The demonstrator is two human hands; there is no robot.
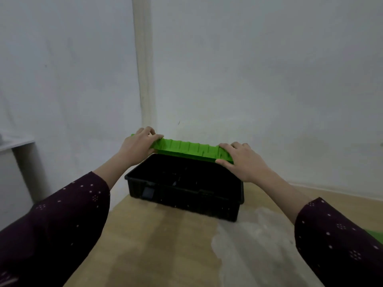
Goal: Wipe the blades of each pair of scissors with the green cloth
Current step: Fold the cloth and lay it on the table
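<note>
I see my left hand [137,145] and right hand [243,161] each gripping an end of the green lid [186,149], raised over the black box [184,195] on the table [165,245].

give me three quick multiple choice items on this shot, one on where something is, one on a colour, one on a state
1. Where does the black box stand?
A. on the wooden table
B. on the floor
C. on a shelf

2. What colour is the lid that the hands grip?
A. red
B. bright green
C. white

3. What state is the box in?
A. shut and latched
B. open, lid raised at the back
C. tipped on its side

Answers:
1. A, the box sits on the wooden table near the wall.
2. B, the ribbed lid between the left hand and the right hand is bright green.
3. B, the dark inside shows and the lid stands up behind it.
</note>
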